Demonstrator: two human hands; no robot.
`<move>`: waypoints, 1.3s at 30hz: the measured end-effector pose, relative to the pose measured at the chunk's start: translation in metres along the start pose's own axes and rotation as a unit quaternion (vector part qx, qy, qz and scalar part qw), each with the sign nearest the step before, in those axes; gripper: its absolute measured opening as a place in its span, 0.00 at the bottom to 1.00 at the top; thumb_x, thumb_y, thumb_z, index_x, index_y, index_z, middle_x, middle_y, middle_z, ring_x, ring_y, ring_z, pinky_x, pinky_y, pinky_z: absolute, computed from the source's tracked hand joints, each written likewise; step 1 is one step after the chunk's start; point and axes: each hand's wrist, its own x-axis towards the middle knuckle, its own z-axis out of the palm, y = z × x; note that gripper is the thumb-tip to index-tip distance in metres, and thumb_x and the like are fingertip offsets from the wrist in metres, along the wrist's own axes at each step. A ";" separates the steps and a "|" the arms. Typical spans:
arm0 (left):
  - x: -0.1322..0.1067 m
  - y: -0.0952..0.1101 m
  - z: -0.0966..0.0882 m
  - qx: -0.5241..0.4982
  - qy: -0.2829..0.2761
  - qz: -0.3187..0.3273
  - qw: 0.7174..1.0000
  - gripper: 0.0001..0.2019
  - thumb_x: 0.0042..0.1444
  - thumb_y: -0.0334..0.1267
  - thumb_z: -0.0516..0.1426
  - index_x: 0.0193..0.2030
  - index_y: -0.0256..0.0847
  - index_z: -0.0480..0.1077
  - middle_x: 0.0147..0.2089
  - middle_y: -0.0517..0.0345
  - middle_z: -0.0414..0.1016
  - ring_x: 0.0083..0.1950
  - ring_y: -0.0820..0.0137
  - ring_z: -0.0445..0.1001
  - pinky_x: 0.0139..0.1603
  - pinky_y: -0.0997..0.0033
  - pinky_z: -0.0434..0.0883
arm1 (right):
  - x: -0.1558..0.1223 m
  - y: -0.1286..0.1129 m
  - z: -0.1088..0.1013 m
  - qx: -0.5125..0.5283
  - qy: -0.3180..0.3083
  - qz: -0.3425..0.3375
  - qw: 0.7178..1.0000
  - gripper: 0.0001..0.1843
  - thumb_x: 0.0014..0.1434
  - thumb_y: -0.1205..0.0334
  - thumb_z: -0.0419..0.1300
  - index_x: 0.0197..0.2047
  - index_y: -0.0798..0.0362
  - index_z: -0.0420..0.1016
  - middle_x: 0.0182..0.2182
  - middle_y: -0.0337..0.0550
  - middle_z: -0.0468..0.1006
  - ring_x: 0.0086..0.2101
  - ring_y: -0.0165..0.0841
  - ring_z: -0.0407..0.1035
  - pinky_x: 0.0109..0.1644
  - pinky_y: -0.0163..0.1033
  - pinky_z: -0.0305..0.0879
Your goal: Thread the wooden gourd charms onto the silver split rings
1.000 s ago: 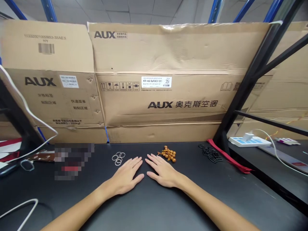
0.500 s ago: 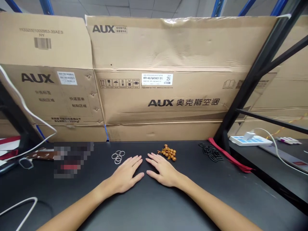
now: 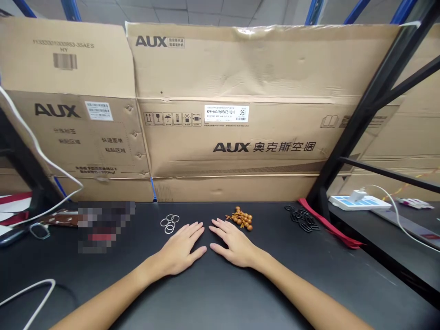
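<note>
The left hand (image 3: 180, 251) is rested near metal rings (image 3: 169, 224), the right hand (image 3: 235, 245) beside gourd pendants (image 3: 243, 218); all fingers (image 3: 196, 235) outstretched, empty.

There's room to pass between the rings (image 3: 169, 223) and the beads (image 3: 244, 218), until the cardboard wall (image 3: 233, 189) stops you.

There are two hands (image 3: 179, 251), about five silver rings (image 3: 169, 224), one red strap (image 3: 330, 226) and one power strip (image 3: 373, 202). The brown beaded pieces (image 3: 244, 219) and black loops (image 3: 303, 219) overlap too much to count.
</note>
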 end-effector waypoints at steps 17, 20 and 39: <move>0.000 0.000 0.000 -0.004 -0.004 -0.001 1.000 0.29 0.64 0.53 0.45 0.68 0.43 0.52 0.69 0.51 0.52 0.69 0.59 0.51 0.68 0.53 0.51 | -0.001 0.002 0.004 -0.013 0.013 -0.003 1.000 0.29 0.64 0.46 0.48 0.63 0.52 0.60 0.63 0.49 0.58 0.63 0.43 0.49 0.65 0.51 0.49; 0.000 0.001 -0.001 -0.009 0.003 0.001 1.000 0.28 0.64 0.53 0.46 0.67 0.44 0.53 0.69 0.51 0.52 0.69 0.59 0.51 0.68 0.54 0.52 | 0.001 0.002 0.006 -0.058 0.073 0.039 0.995 0.25 0.63 0.48 0.50 0.58 0.53 0.67 0.60 0.51 0.63 0.61 0.45 0.54 0.62 0.51 0.53; 0.000 0.003 -0.003 -0.001 0.002 -0.003 1.000 0.28 0.64 0.54 0.45 0.67 0.44 0.55 0.69 0.52 0.53 0.69 0.59 0.52 0.68 0.55 0.52 | 0.003 -0.004 0.007 -0.167 0.160 0.138 0.963 0.15 0.60 0.61 0.52 0.48 0.55 0.71 0.48 0.55 0.69 0.47 0.50 0.60 0.50 0.54 0.59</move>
